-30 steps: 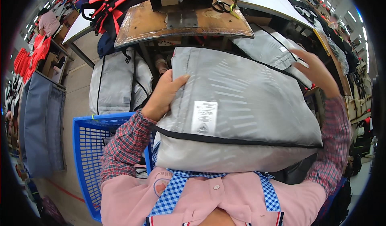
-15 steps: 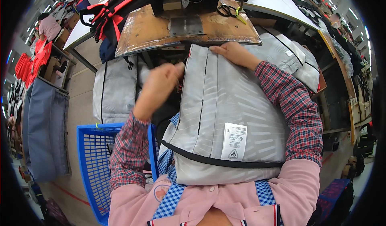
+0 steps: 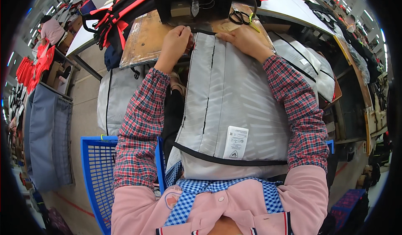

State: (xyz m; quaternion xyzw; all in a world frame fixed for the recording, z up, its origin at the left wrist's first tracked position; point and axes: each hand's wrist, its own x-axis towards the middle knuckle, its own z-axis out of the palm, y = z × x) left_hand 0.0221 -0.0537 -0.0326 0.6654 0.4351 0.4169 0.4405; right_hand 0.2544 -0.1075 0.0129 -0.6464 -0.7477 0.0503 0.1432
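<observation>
A large grey fabric bag piece [image 3: 251,109] lies over my lap and reaches up to the wooden work plate. Black binding runs across its lower part, dark seam lines run lengthwise, and a white printed label [image 3: 236,143] is sewn near the binding. My left hand [image 3: 176,42] is closed at the top left corner, its fingertips pinching the dark edge there. Along the same top edge, my right hand [image 3: 247,42] grips the fabric with the thumb on top. Its other fingers are partly hidden.
Beyond my hands is the wooden plate [image 3: 140,38] with a dark machine housing [image 3: 190,9]. Black-handled scissors [image 3: 239,17] lie at its right. A blue basket [image 3: 100,184] stands at my left. More grey bag pieces [image 3: 297,59] hang at right; black-and-red bags [image 3: 125,9] lie far left.
My left hand has moved up and inward from beside the fabric to its top left corner. The top edge has moved forward onto the plate, my right hand with it.
</observation>
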